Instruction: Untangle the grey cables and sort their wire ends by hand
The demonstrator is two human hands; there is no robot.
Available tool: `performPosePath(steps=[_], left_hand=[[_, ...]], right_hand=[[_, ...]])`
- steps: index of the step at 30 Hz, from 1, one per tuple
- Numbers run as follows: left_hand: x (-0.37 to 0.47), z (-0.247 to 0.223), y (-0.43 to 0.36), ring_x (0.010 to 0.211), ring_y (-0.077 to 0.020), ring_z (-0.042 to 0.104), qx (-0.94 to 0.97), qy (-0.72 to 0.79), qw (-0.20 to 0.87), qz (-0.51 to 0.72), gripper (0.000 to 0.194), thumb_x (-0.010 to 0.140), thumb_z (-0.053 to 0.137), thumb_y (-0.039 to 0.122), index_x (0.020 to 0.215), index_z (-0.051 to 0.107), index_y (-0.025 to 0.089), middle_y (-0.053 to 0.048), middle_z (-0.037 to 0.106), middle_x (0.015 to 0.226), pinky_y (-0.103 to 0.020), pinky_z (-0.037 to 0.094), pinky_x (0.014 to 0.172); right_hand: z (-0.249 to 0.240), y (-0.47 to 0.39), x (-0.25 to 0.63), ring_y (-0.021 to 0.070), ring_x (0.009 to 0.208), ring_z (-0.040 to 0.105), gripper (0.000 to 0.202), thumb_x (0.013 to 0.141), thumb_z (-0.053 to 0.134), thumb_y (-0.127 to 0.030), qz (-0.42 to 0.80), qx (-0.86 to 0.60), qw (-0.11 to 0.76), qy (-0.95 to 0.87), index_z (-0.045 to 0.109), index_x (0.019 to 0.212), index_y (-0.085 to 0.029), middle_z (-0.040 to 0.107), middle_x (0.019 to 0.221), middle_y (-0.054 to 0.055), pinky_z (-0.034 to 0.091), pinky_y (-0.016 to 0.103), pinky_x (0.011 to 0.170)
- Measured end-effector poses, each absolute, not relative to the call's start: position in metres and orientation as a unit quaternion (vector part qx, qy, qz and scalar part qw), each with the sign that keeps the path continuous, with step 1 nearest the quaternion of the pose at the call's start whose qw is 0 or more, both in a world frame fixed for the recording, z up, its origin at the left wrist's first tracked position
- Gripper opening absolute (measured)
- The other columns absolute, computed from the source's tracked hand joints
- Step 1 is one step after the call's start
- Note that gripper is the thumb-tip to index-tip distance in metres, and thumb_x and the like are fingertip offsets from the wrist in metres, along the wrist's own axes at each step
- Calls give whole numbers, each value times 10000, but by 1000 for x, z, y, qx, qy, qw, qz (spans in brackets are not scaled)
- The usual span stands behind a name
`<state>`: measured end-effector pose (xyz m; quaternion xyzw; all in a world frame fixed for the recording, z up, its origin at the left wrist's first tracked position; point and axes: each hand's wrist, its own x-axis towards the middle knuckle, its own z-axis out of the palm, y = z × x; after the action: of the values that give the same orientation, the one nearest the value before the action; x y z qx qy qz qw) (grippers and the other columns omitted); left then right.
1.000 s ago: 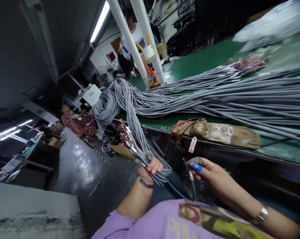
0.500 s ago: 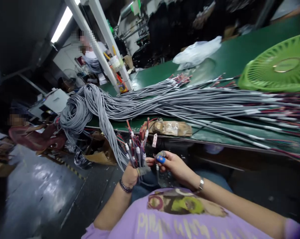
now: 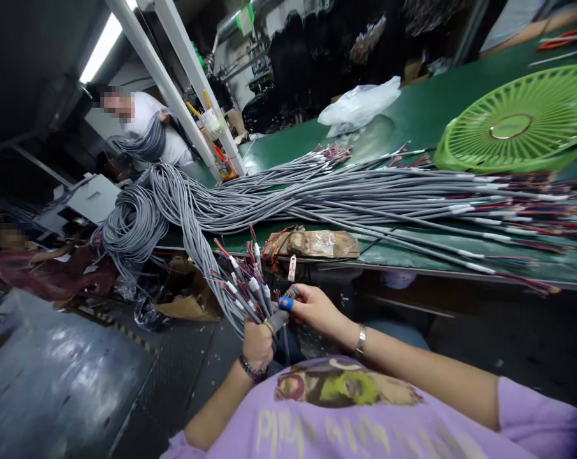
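Observation:
My left hand [image 3: 258, 344] is closed around a bundle of grey cables [image 3: 254, 296]. Their ends fan upward, with white bands and thin coloured wires sticking out. A grey wrap covers a finger of this hand. Just right of the bundle, my right hand [image 3: 314, 312] has thumb and fingers pinched together close to the left fingertips. It wears a blue band on one digit and a grey wrap on another. What lies in that pinch is too small and hidden to name. The bundle's grey lengths run up to the left onto the bench.
Many more grey cables [image 3: 365, 191] lie along the green bench [image 3: 412, 105], with a coil [image 3: 135, 220] at its left end. A wooden block [image 3: 321, 244] sits at the near edge. Behind are a green plastic basket [image 3: 511, 127] and a plastic bag [image 3: 359, 105]. A co-worker carries cables [image 3: 149, 140].
My right hand has moved left, closer to the bundle, and the bundle leans further left. The cable hanging under my right fingers no longer shows there. The co-worker behind has come further into view.

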<state>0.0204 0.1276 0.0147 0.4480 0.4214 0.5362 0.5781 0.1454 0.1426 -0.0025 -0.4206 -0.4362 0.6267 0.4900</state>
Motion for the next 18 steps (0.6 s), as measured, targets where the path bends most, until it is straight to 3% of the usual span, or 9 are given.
performPosePath(steps=[10,18], left_hand=[[18,8,134,831,-255,667,434,432,583,534,260,553,777,203,800,709,159,-40,719,725,-398,497,824],[15,2,141,625,-178,635,364,444,568,590,134,552,758,191,590,636,151,6,633,554,-315,517,683]], right_hand=[[4,151,145,59,391,373,398,572,750,-462,633,-415,464,-461,466,600,-184,449,425,-76,261,203,403],[-7,151,140,67,432,444,381,602,732,-480,654,-396,483,-428,540,671,-159,532,519,-45,344,206,440]])
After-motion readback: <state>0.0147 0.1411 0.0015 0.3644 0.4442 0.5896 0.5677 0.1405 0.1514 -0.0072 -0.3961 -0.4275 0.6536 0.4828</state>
